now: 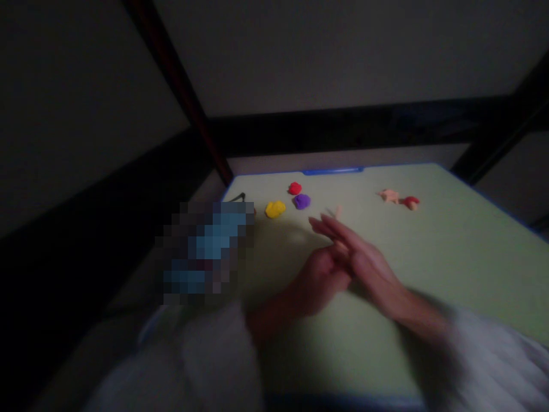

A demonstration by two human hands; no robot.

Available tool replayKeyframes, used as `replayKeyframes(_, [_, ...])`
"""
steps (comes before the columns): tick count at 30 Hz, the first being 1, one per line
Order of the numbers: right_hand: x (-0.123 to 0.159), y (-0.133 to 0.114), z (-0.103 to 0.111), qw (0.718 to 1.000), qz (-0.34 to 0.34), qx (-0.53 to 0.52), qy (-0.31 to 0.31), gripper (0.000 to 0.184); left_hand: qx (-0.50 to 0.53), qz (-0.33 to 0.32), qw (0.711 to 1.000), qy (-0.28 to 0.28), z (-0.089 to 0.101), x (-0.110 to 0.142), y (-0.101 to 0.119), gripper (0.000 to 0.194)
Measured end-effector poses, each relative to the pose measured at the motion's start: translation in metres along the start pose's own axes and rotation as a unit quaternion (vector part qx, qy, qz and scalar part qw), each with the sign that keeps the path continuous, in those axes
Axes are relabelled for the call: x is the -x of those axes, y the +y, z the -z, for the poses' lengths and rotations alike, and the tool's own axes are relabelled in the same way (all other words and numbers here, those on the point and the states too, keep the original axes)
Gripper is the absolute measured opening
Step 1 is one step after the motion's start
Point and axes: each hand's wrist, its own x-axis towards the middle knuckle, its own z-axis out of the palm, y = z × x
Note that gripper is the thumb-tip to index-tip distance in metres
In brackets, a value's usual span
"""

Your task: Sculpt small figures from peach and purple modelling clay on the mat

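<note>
My two hands are pressed together near the middle of the frame, a bit to the right and below. My right hand is flat, with its fingers straight and pointing up and left. My left hand leans against its palm, but I cannot tell if it is open or closed. A tiny pale bit peeks out between my palms, too blurry to say what it is. Just past my fingertips lies a thin pale stick. Up and left of it sit three soft lumps near each other: a yellow lump, a purple lump and a red lump, the farthest back. Over in the right part of the frame are a pale pink lump and, next to it, a red and pale piece. They all lie on a light green table with blue edges. Blurry squares hide something blue at the left.
</note>
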Motion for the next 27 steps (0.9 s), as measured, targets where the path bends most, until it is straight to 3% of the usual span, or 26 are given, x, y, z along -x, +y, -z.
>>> replayKeyframes(5, [0.001, -0.001, 0.003, 0.999, -0.02, -0.03, -0.004, 0.05, -0.021, -0.024, 0.999, -0.008, -0.003, 0.0, 0.003, 0.011])
replayKeyframes(11, [-0.007, -0.007, 0.005, 0.982, -0.046, -0.181, 0.037, 0.046, -0.106, -0.07, 0.992, -0.019, -0.003, -0.002, 0.002, 0.025])
replayKeyframes(14, [-0.012, -0.009, 0.006, 0.97, -0.056, -0.231, 0.057, 0.046, -0.226, -0.135, 0.964, -0.044, 0.002, -0.001, -0.002, 0.025])
replayKeyframes(17, [-0.015, -0.01, 0.01, 0.97, -0.058, -0.223, 0.075, 0.047, -0.377, -0.186, 0.907, -0.041, 0.006, 0.0, -0.007, 0.017])
replayKeyframes(19, [-0.016, -0.013, 0.015, 0.983, -0.035, -0.154, 0.09, 0.047, -0.464, -0.213, 0.859, -0.037, 0.008, 0.0, -0.007, 0.011])
replayKeyframes(22, [-0.013, -0.019, 0.023, 0.995, 0.022, 0.082, 0.061, 0.043, -0.562, -0.193, 0.803, -0.042, 0.007, -0.001, -0.001, 0.014])
replayKeyframes(25, [-0.011, -0.021, 0.028, 0.94, 0.097, 0.325, -0.04, 0.05, -0.601, -0.111, 0.787, -0.082, 0.004, -0.002, 0.004, 0.02])
replayKeyframes(27, [-0.011, -0.017, 0.029, 0.901, 0.122, 0.406, -0.092, 0.057, -0.577, -0.066, 0.808, -0.097, 0.004, -0.004, 0.001, 0.02])
